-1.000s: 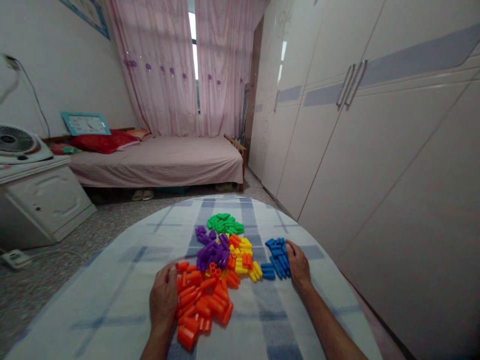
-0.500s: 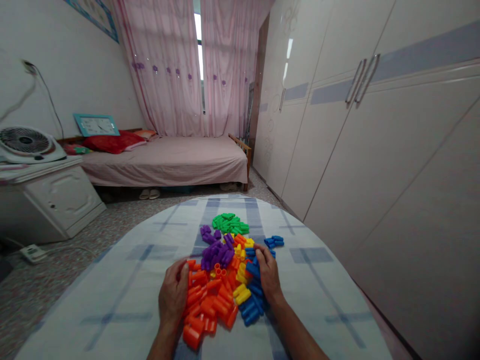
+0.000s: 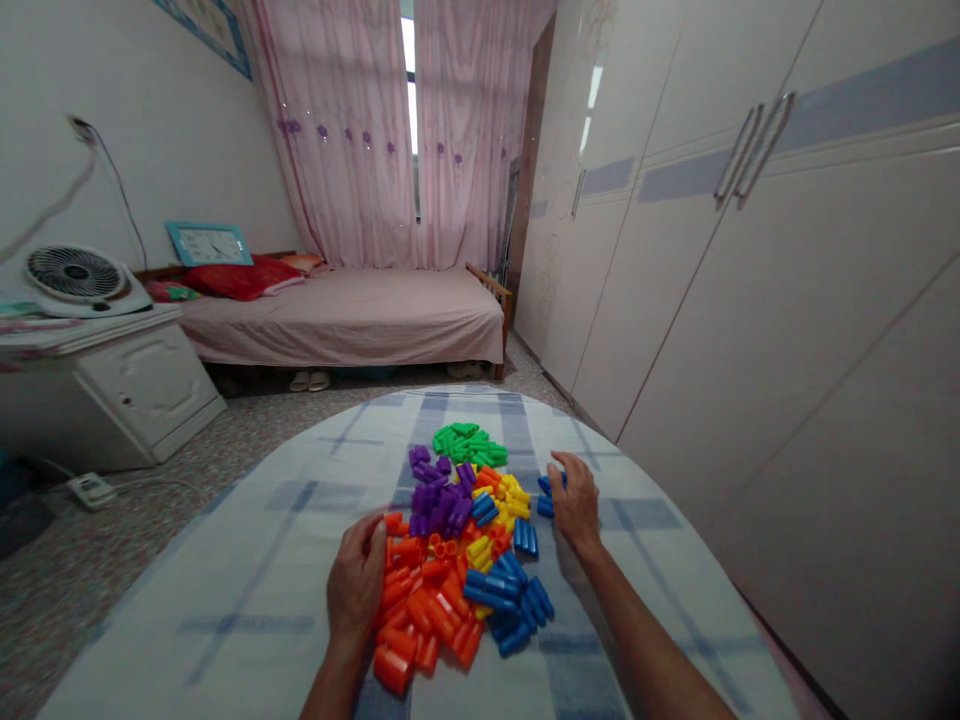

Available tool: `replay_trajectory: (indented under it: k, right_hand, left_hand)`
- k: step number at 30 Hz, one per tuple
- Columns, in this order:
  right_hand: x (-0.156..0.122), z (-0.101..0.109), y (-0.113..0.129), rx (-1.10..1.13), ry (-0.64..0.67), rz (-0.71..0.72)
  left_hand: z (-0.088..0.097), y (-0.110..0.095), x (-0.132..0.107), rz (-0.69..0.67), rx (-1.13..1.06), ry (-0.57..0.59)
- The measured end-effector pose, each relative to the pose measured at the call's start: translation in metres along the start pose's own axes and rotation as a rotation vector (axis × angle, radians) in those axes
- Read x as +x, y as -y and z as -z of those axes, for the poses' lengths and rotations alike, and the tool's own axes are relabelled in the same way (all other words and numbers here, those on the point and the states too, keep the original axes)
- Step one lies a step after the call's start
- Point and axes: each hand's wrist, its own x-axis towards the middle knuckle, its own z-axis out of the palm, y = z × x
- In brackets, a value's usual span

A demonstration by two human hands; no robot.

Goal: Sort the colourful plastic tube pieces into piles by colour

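Observation:
A heap of small plastic tubes lies on a round table with a blue-checked white cloth [image 3: 247, 560]. Orange tubes [image 3: 427, 605] sit at the near left, blue tubes [image 3: 510, 600] at the near right, yellow tubes [image 3: 506, 495] and purple tubes [image 3: 439, 495] in the middle, green tubes [image 3: 469, 442] at the far end. My left hand [image 3: 356, 580] lies flat against the left side of the orange tubes, fingers together. My right hand [image 3: 576, 500] rests with fingers curved over a few stray blue tubes [image 3: 545, 490] at the heap's right side.
White wardrobe doors [image 3: 750, 300] run close along the table's right. Beyond the table stands a bed [image 3: 345, 315] with a pink cover and red pillow. A white cabinet [image 3: 112, 390] with a fan [image 3: 75, 275] on it is at left, a power strip [image 3: 90, 490] on the floor.
My right hand pushed the blue tubes left into the heap, then moved back out to the right, onto the few blue tubes left behind. My left hand stayed against the orange tubes.

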Motion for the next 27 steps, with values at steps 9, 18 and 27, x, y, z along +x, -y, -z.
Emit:
replay_trajectory:
  k: [9,18,27]
  right_hand:
    - [-0.008,-0.021,-0.027,0.046,0.246,-0.085]
    - [0.023,-0.037,0.031,0.078,0.481,0.129]
    - [0.092,-0.146,0.07,-0.235,0.639,0.223]
  left_hand:
    - [0.0,0.001,0.001,-0.001,0.008,0.012]
    - [-0.001,0.003,0.0,0.015,-0.008,0.018]
    - [-0.002,0.009,0.0,0.025,-0.034,0.021]
